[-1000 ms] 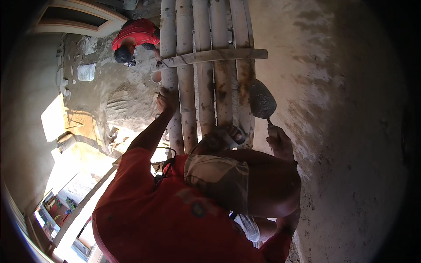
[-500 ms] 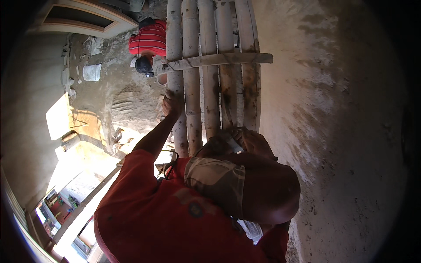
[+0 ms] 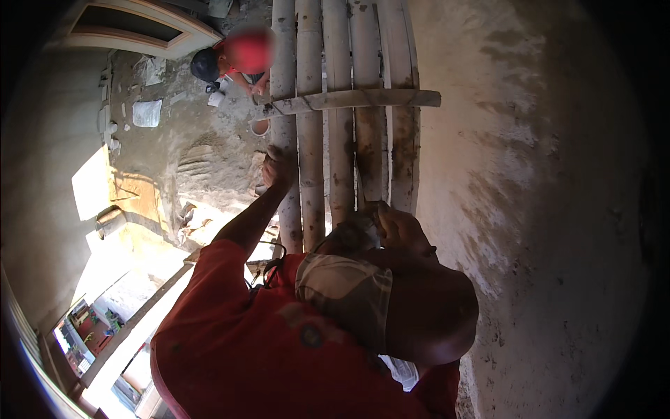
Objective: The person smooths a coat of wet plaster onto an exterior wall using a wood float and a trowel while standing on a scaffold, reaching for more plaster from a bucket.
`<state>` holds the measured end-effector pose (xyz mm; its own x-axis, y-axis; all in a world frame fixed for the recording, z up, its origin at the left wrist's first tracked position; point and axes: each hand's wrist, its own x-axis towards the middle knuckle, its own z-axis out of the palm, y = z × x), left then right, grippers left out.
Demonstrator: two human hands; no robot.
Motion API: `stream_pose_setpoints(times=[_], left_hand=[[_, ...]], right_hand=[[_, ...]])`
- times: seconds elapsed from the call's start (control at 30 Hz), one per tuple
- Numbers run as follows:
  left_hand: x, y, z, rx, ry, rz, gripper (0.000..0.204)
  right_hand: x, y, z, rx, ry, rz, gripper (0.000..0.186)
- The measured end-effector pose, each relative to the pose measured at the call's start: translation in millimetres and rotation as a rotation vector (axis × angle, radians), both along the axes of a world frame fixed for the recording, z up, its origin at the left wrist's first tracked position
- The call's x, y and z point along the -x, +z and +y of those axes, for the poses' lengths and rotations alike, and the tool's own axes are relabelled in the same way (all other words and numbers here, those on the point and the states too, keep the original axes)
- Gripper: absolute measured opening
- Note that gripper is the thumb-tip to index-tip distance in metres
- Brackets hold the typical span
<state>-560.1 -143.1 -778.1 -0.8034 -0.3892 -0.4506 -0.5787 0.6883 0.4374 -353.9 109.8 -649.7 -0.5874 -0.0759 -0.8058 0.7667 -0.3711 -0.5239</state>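
My left hand (image 3: 278,167) is closed round the leftmost bamboo pole (image 3: 284,77) of a platform of several pale, stained poles. A flat crosspiece (image 3: 349,98) lies across them, tied on with dark bindings. My right hand (image 3: 403,229) is low over the poles on the right, its fingers bent. A thin, narrow piece seems to stick up from it, but most of what it holds is hidden in shadow. Camouflage cloth (image 3: 342,297) and bare skin (image 3: 436,311) lie just below that hand.
Below on the left, a person in red (image 3: 241,52) and a dark cap bends over the rough floor (image 3: 202,150). A reddish-brown bucket (image 3: 259,127) stands by the poles. A patchy plaster wall (image 3: 481,174) runs along the right. A framed panel (image 3: 139,28) stands at upper left.
The person below has turned, with the cap farther left and higher and the hands now showing. My left hand keeps its grip on the pole; my right hand has shifted slightly.
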Motion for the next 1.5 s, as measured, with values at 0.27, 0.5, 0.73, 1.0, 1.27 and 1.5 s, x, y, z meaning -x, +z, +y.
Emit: stream_pose_setpoints(times=[0.27,0.5,0.73,1.0,1.27,1.5], left_hand=[[-2.1,-15.0,-4.2,0.062,-0.068,-0.002,0.063],[-0.3,-5.5,1.0,0.103,-0.13,-0.03,0.06],[45.6,-56.3,-76.5,0.085,0.225,0.175,0.065],[152.4,-22.3,-140.1,0.537,-0.077,0.184,0.096],[190.5,-0.3,-186.9,0.367,-0.659,-0.054,0.043],[138.3,81.6,-201.4,0.334,-0.566,0.194,0.045]], right_hand=[[21.2,32.6,-0.9,0.063,-0.386,-0.003,0.031],[-39.4,24.8,31.6,-0.09,-0.741,-0.111,0.036],[-56.2,-5.8,24.2,-0.042,-0.75,-0.004,0.041],[-42.2,-3.1,33.0,-0.087,-0.607,-0.117,0.04],[-44.0,-14.3,58.4,-0.012,-0.617,0.018,0.032],[-37.4,-30.8,80.9,-0.02,-0.502,0.086,0.035]])
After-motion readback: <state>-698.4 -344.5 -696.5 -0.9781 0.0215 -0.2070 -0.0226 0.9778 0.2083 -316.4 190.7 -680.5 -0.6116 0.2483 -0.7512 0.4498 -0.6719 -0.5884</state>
